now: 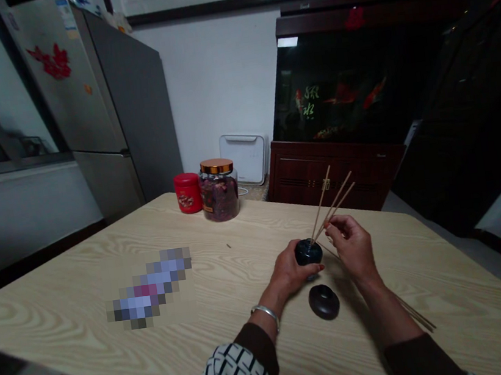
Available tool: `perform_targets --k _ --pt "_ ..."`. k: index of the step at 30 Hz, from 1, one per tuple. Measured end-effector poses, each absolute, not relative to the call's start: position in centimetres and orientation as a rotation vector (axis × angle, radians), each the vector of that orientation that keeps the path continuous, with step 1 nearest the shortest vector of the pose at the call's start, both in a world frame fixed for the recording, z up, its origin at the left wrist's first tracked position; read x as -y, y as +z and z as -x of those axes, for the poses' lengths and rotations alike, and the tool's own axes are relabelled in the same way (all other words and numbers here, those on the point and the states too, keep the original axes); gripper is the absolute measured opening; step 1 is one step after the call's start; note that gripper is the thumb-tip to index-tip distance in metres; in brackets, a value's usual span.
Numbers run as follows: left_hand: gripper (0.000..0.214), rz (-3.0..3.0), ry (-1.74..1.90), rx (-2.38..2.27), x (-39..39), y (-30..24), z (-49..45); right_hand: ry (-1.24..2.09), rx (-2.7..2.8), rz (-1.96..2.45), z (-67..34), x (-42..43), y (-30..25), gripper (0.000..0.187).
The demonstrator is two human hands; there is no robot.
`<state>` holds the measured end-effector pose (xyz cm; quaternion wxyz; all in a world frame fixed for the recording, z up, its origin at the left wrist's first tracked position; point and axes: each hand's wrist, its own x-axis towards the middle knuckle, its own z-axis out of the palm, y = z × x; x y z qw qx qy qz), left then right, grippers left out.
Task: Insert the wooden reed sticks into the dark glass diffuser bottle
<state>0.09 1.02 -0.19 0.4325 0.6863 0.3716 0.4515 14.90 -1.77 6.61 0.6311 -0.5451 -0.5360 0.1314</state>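
Note:
My left hand (290,270) grips a small, dark round bottle (308,252) a little above the pale wooden table (54,311). My right hand (351,247) pinches several thin wooden sticks (334,200), their lower ends at the bottle's mouth. Whether they go inside is hidden. A dark round lid (324,302) rests on the table below the bottle, touching neither hand. More thin sticks (415,313) stretch out beyond my right forearm. A metal bangle (266,316) circles my left wrist.
At the table's far edge stand a red tin (188,192) and a glass jar of dried petals (219,191) with a copper lid. A pixelated object (149,289) lies at left. Beyond the table are a refrigerator (138,104) and a fish tank (347,82).

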Motion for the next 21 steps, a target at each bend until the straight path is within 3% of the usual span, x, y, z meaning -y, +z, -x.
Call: perform_targets --k 7,14,21 --pt "0.065 -1.693 1.144 -0.897 -1.0 -0.3 -0.1 0.37 1.422 1.471 -19.7 2.8 6.1 0.036" --pt "0.064 -1.695 1.11 -0.939 -0.7 0.2 0.0 0.018 1.782 2.305 -26.4 5.3 2.7 0.019" --pt "0.064 -1.716 1.118 -0.909 -0.8 0.0 0.0 -0.009 1.857 2.461 -25.3 5.7 2.7 0.018"
